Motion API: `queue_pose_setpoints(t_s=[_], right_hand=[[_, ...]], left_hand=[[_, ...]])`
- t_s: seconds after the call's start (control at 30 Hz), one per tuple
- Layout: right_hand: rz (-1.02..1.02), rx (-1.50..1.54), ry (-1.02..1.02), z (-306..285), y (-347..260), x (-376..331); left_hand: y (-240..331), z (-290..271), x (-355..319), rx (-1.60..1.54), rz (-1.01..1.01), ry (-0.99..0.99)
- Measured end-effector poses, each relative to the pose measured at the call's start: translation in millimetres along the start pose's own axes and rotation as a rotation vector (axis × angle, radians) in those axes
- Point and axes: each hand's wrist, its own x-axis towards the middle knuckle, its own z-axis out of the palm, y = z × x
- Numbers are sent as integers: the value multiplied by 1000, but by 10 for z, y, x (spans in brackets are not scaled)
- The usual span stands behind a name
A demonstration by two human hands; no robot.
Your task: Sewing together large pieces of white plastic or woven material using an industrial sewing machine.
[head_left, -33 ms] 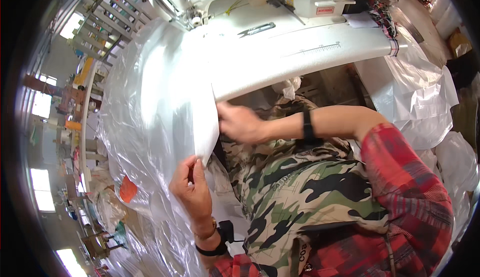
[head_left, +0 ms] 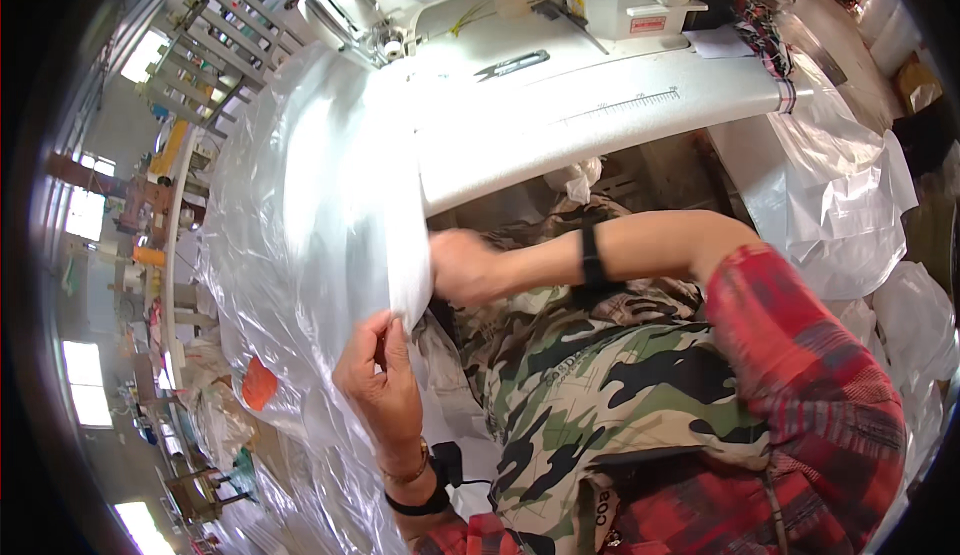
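Observation:
A large sheet of clear plastic film [head_left: 270, 205] drapes over the left end of the sewing table and hangs down. Along its right side runs a whiter, folded-looking edge strip [head_left: 405, 265]. My left hand [head_left: 385, 370] pinches the lower end of that strip between thumb and forefinger. Higher up, my right hand [head_left: 465, 268] is against the strip's right border. Motion blurs it and its fingertips are hidden, so its grip does not show. Beyond the film stands a white sewing machine [head_left: 530, 5], its needle area [head_left: 390, 45] close to the film's top.
Thread snips [head_left: 515, 63] lie on the white machine table [head_left: 560, 125], which has a printed ruler. More plastic film [head_left: 840, 195] hangs at the right. A grey slatted rack [head_left: 235, 35] stands far left. An orange-red scrap [head_left: 259, 383] shows among the film. Camouflage fabric [head_left: 610, 385] covers my lap.
My right hand has slid slightly down along the strip, toward me. My left hand keeps its pinch and has shifted a little left. The strip's right border has moved slightly left.

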Motion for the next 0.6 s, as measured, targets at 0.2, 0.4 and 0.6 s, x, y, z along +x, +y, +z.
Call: queue_pose_setpoints(t_s=[0.2, 0.4, 0.6], right_hand=[[-398, -253, -492, 870, -206, 196], [-361, -247, -693, 338, -51, -259], [-223, -623, -475, -922, -79, 146]], left_hand=[[351, -67, 191, 428, 403, -250], [-14, 320, -150, 495, 312, -287], [-172, 437, -347, 284, 120, -107]])
